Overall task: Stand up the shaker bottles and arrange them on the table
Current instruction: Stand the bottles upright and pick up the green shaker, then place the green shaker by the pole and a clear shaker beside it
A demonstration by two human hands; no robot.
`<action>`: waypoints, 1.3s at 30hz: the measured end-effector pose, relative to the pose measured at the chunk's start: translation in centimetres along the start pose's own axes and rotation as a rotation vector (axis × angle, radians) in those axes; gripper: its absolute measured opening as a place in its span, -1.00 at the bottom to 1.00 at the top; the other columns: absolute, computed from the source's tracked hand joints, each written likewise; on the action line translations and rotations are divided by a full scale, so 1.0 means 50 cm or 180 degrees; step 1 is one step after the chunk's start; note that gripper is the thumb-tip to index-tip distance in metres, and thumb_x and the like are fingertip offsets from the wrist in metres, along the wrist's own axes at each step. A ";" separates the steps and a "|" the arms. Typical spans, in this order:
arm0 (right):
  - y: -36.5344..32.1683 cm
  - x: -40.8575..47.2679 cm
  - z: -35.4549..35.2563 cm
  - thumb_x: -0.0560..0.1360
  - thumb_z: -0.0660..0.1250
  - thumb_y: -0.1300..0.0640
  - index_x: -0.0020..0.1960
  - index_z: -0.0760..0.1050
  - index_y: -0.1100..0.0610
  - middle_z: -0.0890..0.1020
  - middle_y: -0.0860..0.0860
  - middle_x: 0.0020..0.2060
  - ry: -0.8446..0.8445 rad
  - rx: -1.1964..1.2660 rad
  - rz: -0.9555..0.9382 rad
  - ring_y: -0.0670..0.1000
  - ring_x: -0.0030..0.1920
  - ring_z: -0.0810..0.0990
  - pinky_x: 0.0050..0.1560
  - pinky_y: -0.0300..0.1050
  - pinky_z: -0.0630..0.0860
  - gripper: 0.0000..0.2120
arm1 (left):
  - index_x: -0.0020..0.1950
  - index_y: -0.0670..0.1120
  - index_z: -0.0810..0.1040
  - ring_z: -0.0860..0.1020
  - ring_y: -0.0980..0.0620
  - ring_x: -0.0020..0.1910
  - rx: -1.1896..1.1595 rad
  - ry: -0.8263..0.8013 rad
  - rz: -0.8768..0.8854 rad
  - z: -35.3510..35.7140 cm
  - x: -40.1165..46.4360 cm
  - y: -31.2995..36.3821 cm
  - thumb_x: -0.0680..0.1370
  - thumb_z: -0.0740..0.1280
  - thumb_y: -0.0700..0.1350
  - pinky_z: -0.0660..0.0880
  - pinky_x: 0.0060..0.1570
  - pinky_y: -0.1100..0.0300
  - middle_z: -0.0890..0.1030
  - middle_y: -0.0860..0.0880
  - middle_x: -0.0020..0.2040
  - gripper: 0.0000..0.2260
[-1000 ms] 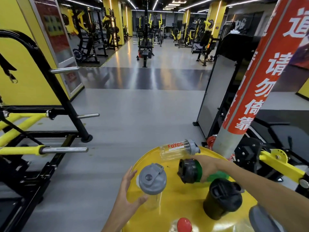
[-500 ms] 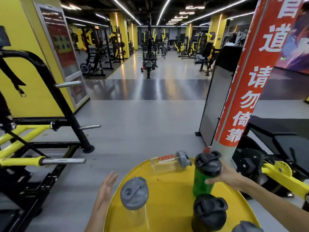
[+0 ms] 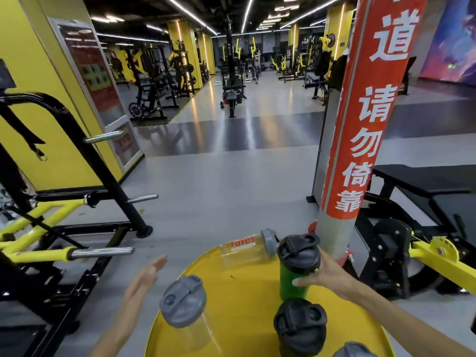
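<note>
— Gripping what, each grip?
— Right hand (image 3: 325, 275) wraps the upright green bottle (image 3: 293, 282) near the yellow bench's (image 3: 247, 287) far right edge; left hand (image 3: 144, 278) hangs open off the left edge, holding nothing.
— Which step?
— Setting the green one down, I judge. Black bottle (image 3: 300, 328) and grey-lidded clear bottle (image 3: 184, 309) stand nearer.
— Next?
— The labelled clear bottle (image 3: 247, 249) lies sideways at the far edge; it needs lifting upright.

five shaker bottles (image 3: 298, 266), one table (image 3: 247, 284), two hands (image 3: 327, 274)
</note>
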State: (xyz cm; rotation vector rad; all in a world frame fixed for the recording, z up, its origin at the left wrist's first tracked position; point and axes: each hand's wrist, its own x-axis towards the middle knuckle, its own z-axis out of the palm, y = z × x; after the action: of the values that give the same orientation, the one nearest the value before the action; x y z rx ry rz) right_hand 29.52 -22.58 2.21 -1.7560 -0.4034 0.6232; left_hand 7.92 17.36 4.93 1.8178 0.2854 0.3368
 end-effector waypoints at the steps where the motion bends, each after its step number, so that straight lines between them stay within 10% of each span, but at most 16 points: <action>1: -0.005 -0.004 0.000 0.10 0.77 0.09 0.37 0.39 -0.07 0.68 -0.11 0.21 -0.0065 0.0005 -0.0003 -0.09 0.25 0.62 0.24 0.03 0.61 -0.06 | 0.35 0.06 0.55 0.46 0.23 0.36 0.0118 -0.0002 -0.0059 0.007 0.012 0.037 0.59 0.22 0.21 0.30 0.35 0.11 0.58 0.11 0.34 -0.59; 7: -0.065 -0.048 -0.034 0.13 0.72 -0.14 0.55 0.09 -0.35 0.32 -0.21 0.50 -0.0112 0.0308 -0.0167 -0.09 0.51 0.29 0.52 0.11 0.26 0.18 | 0.38 0.18 0.45 0.42 0.23 0.38 0.1276 -0.1157 -0.0207 0.051 0.202 0.129 0.51 0.34 0.29 0.36 0.41 0.10 0.47 0.21 0.40 -0.53; 15: -0.164 -0.132 -0.023 0.11 0.63 -0.34 0.44 0.22 -0.49 0.39 -0.31 0.47 0.0501 0.0386 -0.0473 -0.29 0.47 0.32 0.44 -0.08 0.30 0.00 | 0.59 -0.07 0.11 0.26 -0.09 0.52 0.2060 -0.2536 -0.0517 0.260 0.428 0.072 0.35 0.46 0.33 0.28 0.48 0.00 0.22 -0.11 0.58 -0.02; 25: -0.167 -0.179 -0.010 0.13 0.53 -0.47 0.47 0.22 -0.43 0.37 -0.41 0.45 0.0800 0.0230 -0.0535 -0.38 0.46 0.28 0.40 -0.18 0.25 -0.03 | 0.50 -0.15 0.19 0.41 -0.13 0.39 0.3032 -0.2536 -0.0142 0.417 0.474 -0.086 0.30 0.60 0.15 0.43 0.33 0.02 0.38 -0.12 0.46 -0.05; 34: -0.150 -0.175 -0.021 0.48 0.30 -0.03 0.44 0.30 -0.40 0.43 -0.33 0.44 0.0936 0.0153 -0.0303 -0.32 0.47 0.31 0.49 -0.04 0.25 -0.42 | 0.19 -0.13 0.38 0.43 0.04 -0.12 0.2134 -0.2127 -0.0111 0.373 0.468 -0.068 0.19 0.65 -0.01 0.39 -0.29 0.22 0.49 -0.07 0.00 -0.30; 39: -0.149 -0.164 -0.022 0.46 0.30 -0.16 0.44 0.32 -0.39 0.45 -0.31 0.43 0.0948 0.0250 -0.0214 -0.26 0.48 0.33 0.55 0.17 0.22 -0.44 | 0.32 -0.04 0.38 0.55 0.05 0.23 0.1075 -0.1881 -0.0147 0.278 0.434 -0.029 0.17 0.70 -0.13 0.57 0.12 0.19 0.55 0.02 0.24 -0.19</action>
State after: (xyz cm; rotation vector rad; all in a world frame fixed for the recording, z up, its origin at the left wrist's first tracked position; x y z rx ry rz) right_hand 24.01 -26.07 11.21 -1.7198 -0.2266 0.3180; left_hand 33.18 13.23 1.75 2.1443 -0.0357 -0.3039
